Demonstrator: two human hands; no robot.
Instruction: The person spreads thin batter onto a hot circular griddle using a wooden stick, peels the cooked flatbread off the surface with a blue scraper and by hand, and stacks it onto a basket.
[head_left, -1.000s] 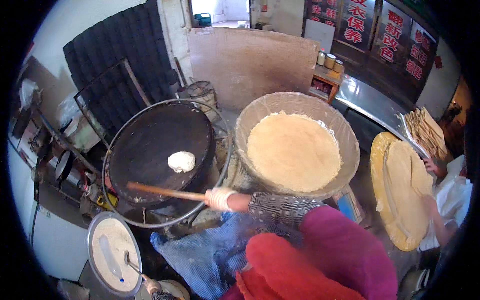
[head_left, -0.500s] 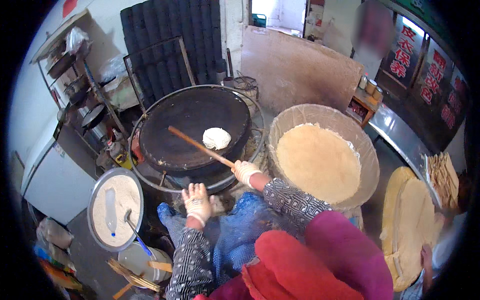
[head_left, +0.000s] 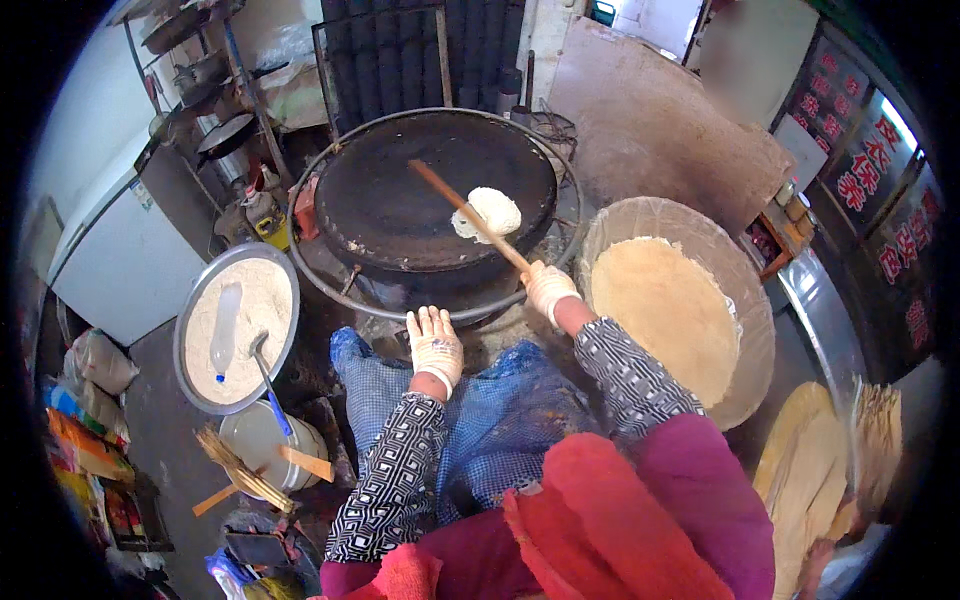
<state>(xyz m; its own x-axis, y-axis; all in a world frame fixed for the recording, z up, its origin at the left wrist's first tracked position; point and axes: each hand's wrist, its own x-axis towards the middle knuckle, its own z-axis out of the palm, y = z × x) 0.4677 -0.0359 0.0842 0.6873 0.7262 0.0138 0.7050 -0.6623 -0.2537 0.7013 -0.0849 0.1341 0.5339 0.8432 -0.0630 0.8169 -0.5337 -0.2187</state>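
My right hand, in a pale glove, is closed round the near end of a long wooden stick. The stick slants up and left over a big round black griddle. It crosses the left part of a white mound of batter or soft dough, and a thin patch shows on the stick's far side. My gloved left hand holds nothing; its fingers stretch forward near the griddle's front rim, above my blue checked apron.
A metal basin of pale meal, holding a plastic bottle and a blue-handled ladle, rests by a white bucket at left. A plastic-lined tub with a tan round sheet stands right. Folded tan sheets lie beyond, near another person's hand.
The stick has come onto the white mound, which now has a thin smear at its left. My view has shifted, so the scene sits differently in the picture.
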